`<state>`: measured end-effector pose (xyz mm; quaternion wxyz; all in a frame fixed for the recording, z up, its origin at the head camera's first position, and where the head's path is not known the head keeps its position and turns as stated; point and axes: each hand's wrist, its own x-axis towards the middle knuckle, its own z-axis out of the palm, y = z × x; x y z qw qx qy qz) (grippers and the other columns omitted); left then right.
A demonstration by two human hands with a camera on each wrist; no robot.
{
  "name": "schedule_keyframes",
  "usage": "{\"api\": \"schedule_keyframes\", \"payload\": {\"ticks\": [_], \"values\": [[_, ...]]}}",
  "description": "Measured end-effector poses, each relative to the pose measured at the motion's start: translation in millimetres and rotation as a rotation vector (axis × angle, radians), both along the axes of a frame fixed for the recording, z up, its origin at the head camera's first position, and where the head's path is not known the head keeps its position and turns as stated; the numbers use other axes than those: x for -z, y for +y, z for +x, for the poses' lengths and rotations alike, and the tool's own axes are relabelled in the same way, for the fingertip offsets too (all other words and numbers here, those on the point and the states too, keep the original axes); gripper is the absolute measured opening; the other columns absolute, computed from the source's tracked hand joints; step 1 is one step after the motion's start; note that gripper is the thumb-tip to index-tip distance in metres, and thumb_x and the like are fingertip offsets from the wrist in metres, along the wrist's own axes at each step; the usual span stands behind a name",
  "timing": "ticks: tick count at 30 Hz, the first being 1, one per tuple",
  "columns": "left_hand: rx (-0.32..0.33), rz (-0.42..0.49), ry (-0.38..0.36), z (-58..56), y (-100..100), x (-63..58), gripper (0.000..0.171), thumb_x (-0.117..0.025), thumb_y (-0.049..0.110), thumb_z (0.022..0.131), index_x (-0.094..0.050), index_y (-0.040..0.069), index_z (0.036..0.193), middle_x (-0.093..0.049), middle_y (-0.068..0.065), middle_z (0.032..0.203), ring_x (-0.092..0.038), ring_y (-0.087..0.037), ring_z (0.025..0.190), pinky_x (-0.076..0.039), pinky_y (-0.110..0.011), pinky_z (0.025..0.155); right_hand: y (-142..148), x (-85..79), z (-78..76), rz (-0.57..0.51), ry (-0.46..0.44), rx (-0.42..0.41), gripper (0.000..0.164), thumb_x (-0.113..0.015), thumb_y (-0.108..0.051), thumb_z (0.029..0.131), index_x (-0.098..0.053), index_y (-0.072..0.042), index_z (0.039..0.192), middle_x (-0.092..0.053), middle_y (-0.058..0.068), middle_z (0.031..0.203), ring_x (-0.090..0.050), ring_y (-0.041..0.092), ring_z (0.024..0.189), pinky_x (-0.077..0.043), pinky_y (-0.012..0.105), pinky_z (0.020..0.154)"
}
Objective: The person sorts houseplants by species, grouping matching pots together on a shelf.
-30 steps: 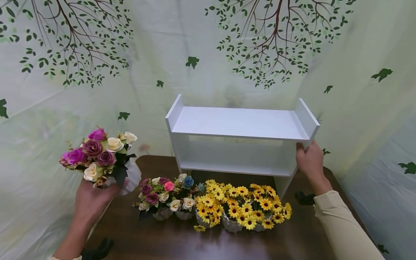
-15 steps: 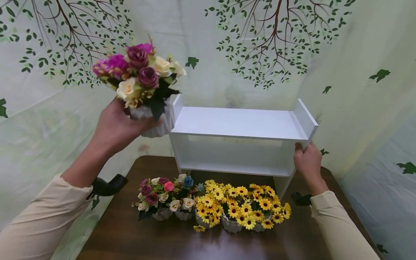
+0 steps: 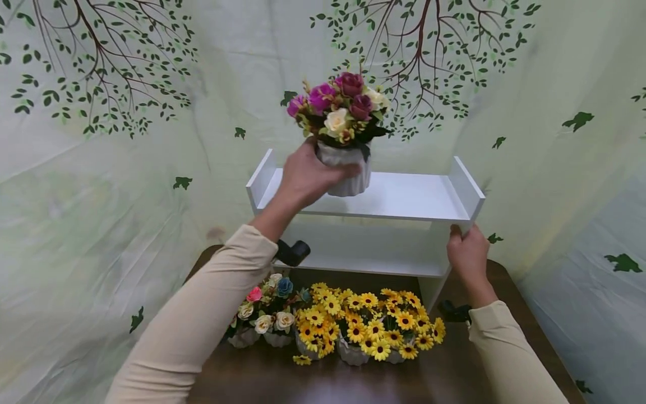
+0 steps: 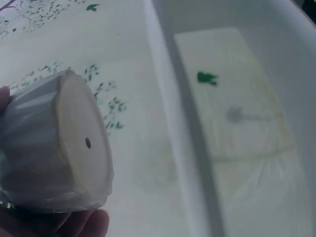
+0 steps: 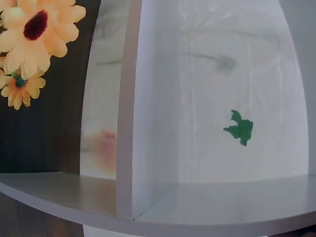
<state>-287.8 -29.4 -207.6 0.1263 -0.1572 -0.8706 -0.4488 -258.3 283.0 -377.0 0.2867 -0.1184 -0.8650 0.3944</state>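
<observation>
Up high went the flowerpot (image 3: 348,182), and the left hand (image 3: 315,174) had it wrapped tight round the white fluted side! Purple, maroon and cream roses (image 3: 340,112) stood over the rim. It hung above the top shelf (image 3: 414,193) of the white shelf unit (image 3: 373,255), between the raised left end (image 3: 259,178) and the raised right end (image 3: 465,188), with room on either side. In the left wrist view, its base (image 4: 94,170) with the small hole showed daylight between it and the shelf's edge.

Well apart, the right hand (image 3: 469,249) gripped the unit's right side just below the top shelf, thumb to the front. Traffic below! Yellow flowers (image 3: 373,328) and mixed roses (image 3: 272,314) crowded the brown table (image 3: 328,381) before the unit's lower front, while the left sleeve (image 3: 202,314) slanted past, its black wrist mount (image 3: 292,252) in front of the lower shelf's left part.
</observation>
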Motion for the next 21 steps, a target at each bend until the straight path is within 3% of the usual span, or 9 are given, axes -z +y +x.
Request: {"api": "schedule_keyframes", "payload": {"ticks": [5, 11, 16, 21], "values": [[0.035, 0.031, -0.039, -14.6, 49, 25.8, 0.097, -0.088, 0.043, 0.070, -0.039, 0.015, 0.148, -0.059, -0.009, 0.139, -0.058, -0.028, 0.125, -0.050, -0.042, 0.103, 2, 3.4, -1.7, 0.038, 0.050, 0.015, 0.034, -0.043, -0.015, 0.102, -0.060, 0.009, 0.117, -0.066, 0.034, 0.112, -0.060, 0.045, 0.089, -0.047, 0.058, 0.073], [0.066, 0.063, -0.049, -21.0, 96, 44.0, 0.096, -0.090, 0.037, 0.069, -0.039, 0.013, 0.148, -0.059, -0.010, 0.140, -0.057, -0.026, 0.129, -0.046, -0.041, 0.108, 3, 5.7, -1.5, 0.091, 0.088, 0.036, 0.033, -0.043, -0.013, 0.099, -0.062, 0.012, 0.109, -0.066, 0.036, 0.100, -0.057, 0.044, 0.077, -0.044, 0.054, 0.065], [0.066, 0.059, -0.065, -22.7, 126, 54.0, 0.094, -0.089, 0.038, 0.070, -0.041, 0.012, 0.147, -0.060, -0.008, 0.140, -0.057, -0.023, 0.129, -0.047, -0.037, 0.107, 5, 6.2, -1.2, 0.092, 0.082, 0.046, 0.033, -0.044, -0.014, 0.099, -0.061, 0.013, 0.106, -0.066, 0.036, 0.098, -0.057, 0.045, 0.079, -0.044, 0.056, 0.067], [0.061, 0.077, -0.054, -22.2, 140, 55.6, 0.094, -0.089, 0.036, 0.070, -0.040, 0.013, 0.147, -0.058, -0.006, 0.142, -0.056, -0.021, 0.131, -0.046, -0.035, 0.109, 6, 8.4, -5.6, 0.104, 0.072, 0.018, 0.032, -0.045, -0.015, 0.101, -0.061, 0.013, 0.103, -0.065, 0.035, 0.095, -0.056, 0.045, 0.079, -0.045, 0.058, 0.069]]}}
